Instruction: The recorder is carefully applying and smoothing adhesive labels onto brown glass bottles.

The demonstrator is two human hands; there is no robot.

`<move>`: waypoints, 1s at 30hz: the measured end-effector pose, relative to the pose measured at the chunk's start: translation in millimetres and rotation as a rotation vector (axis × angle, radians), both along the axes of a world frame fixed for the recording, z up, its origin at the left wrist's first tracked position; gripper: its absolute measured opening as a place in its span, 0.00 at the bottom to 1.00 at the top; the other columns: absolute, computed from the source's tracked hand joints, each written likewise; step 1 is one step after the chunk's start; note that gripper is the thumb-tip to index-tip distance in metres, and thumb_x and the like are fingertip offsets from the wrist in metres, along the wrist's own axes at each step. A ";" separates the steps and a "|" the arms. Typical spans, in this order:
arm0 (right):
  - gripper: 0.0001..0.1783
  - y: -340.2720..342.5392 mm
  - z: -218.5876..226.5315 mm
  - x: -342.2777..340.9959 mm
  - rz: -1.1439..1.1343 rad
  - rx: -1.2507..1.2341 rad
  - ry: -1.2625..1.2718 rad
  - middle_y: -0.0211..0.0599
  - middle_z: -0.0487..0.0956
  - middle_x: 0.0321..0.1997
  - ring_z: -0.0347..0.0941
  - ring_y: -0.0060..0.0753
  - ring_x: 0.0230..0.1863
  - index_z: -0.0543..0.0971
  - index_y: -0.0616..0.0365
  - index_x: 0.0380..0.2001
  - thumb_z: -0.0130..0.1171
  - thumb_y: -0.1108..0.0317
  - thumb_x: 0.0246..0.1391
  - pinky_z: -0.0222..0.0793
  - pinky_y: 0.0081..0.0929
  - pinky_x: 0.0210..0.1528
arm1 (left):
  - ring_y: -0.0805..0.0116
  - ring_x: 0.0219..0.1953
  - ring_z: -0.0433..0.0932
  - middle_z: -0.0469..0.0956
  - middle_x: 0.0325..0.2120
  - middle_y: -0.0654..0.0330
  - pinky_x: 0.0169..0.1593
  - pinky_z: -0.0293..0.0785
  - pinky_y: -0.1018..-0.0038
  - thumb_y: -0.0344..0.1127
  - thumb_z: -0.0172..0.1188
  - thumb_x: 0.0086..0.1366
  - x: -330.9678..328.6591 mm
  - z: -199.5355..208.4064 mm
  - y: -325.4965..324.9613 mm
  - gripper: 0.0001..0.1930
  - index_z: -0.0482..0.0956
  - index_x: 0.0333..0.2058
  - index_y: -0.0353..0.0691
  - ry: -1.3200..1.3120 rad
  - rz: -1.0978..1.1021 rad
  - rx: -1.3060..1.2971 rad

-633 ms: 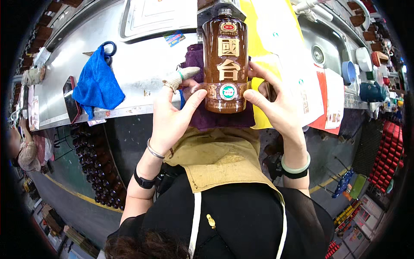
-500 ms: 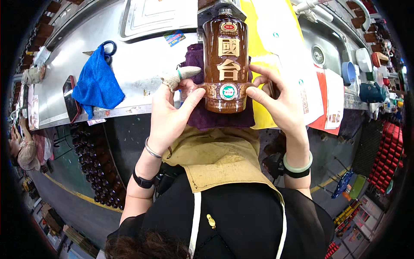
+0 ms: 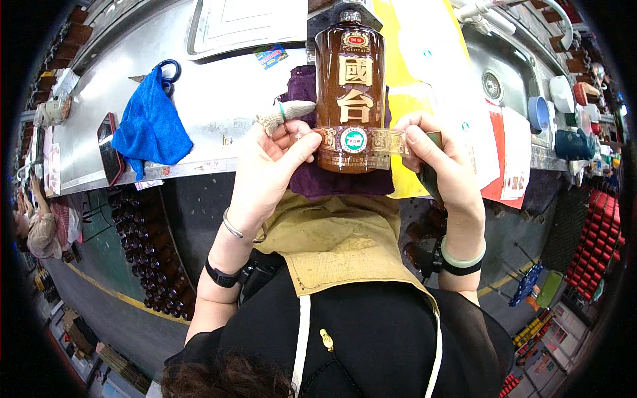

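A brown glass bottle (image 3: 352,60) with large gold characters lies neck-away in front of me, on a dark purple cloth (image 3: 303,176). Across its lower part runs a gold-printed label strip (image 3: 382,147) with a round green and white emblem. My right hand (image 3: 449,159) pinches the strip's right end, which stands off the bottle's right side. A dark flat piece (image 3: 430,174), partly hidden, sits in that same palm. At the bottle's left edge my left hand (image 3: 271,158) pinches the strip's other end between thumb and fingers. A pale knitted cover (image 3: 285,116) sheathes one left finger.
To the left on the steel table (image 3: 212,106) lie a blue cloth (image 3: 151,126), scissors (image 3: 170,69) and a phone (image 3: 108,149). A metal tray (image 3: 249,30) is at the back. Yellow and white sheets (image 3: 408,60) lie right of the bottle, beside a sink (image 3: 494,63).
My right hand has moved right, away from the bottle, drawing the strip's right end out with it. The dark piece in that palm shows more. My left hand has barely moved.
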State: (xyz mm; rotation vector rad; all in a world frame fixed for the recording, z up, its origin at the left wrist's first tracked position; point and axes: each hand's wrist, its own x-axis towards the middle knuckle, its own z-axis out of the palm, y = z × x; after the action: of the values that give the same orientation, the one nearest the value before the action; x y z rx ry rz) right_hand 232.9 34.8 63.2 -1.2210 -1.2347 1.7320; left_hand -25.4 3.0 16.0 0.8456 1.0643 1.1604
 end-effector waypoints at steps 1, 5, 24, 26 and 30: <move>0.15 0.4 -1.5 1.1 -0.001 -0.007 0.014 0.17 0.68 0.26 0.58 0.11 0.27 0.81 0.60 0.42 0.55 0.59 0.74 0.55 0.15 0.30 | 0.76 0.41 0.78 0.78 0.40 0.62 0.42 0.77 0.77 0.25 0.66 0.69 1.1 -0.2 0.7 0.22 0.73 0.60 0.31 -0.051 0.018 -0.018; 0.20 0.8 -15.0 11.3 0.017 -0.016 0.072 0.15 0.66 0.24 0.56 0.12 0.24 0.83 0.60 0.46 0.54 0.53 0.73 0.54 0.15 0.28 | 0.75 0.38 0.77 0.80 0.41 0.62 0.41 0.74 0.78 0.31 0.59 0.75 0.4 -1.2 1.0 0.18 0.73 0.61 0.32 -0.068 0.005 -0.019; 0.09 0.7 -12.1 -8.4 0.000 0.144 -0.381 0.17 0.74 0.27 0.65 0.10 0.30 0.84 0.58 0.36 0.69 0.63 0.62 0.61 0.16 0.34 | 0.79 0.36 0.77 0.81 0.37 0.61 0.40 0.75 0.80 0.25 0.68 0.67 0.4 4.1 4.5 0.25 0.72 0.61 0.31 -0.052 -0.006 -0.059; 0.10 1.0 -12.6 -9.2 0.008 0.172 -0.401 0.17 0.74 0.27 0.65 0.10 0.30 0.84 0.58 0.36 0.69 0.63 0.62 0.62 0.16 0.34 | 0.79 0.36 0.77 0.81 0.37 0.61 0.40 0.75 0.80 0.24 0.68 0.67 -1.2 1.9 5.0 0.25 0.72 0.61 0.31 -0.049 -0.018 -0.056; 0.10 1.3 -18.1 -8.4 0.012 0.216 -0.360 0.17 0.75 0.27 0.65 0.11 0.30 0.84 0.59 0.36 0.69 0.63 0.63 0.62 0.16 0.34 | 0.79 0.38 0.76 0.79 0.38 0.64 0.39 0.73 0.80 0.25 0.67 0.67 -0.4 4.0 5.0 0.26 0.72 0.63 0.34 -0.028 -0.036 -0.066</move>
State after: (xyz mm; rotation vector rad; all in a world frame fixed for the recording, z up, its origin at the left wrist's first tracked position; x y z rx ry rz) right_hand 224.5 36.1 45.2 -1.4337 -1.5934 1.3794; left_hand -25.8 8.0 20.1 0.7920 1.0545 1.0984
